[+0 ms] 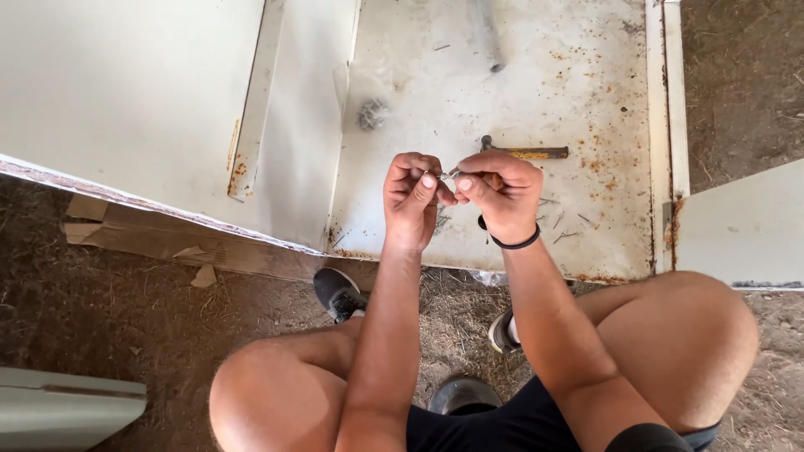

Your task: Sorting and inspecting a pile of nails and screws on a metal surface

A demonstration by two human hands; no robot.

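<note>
Both hands pinch one small metal piece point(449, 175): left hand point(413, 199), right hand point(501, 197), above my rusty white surface point(586, 75); hammer point(524, 152) at one o'clock, dirt ground point(100, 318) around.

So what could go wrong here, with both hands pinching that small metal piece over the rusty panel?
1. The small metal piece, pinched between the left hand and right hand, could slip and get lost among the loose nails on the rusty white panel.
2. Its thin tip might prick a finger.
3. Rust spots and panel edges could scratch bare knees.
</note>
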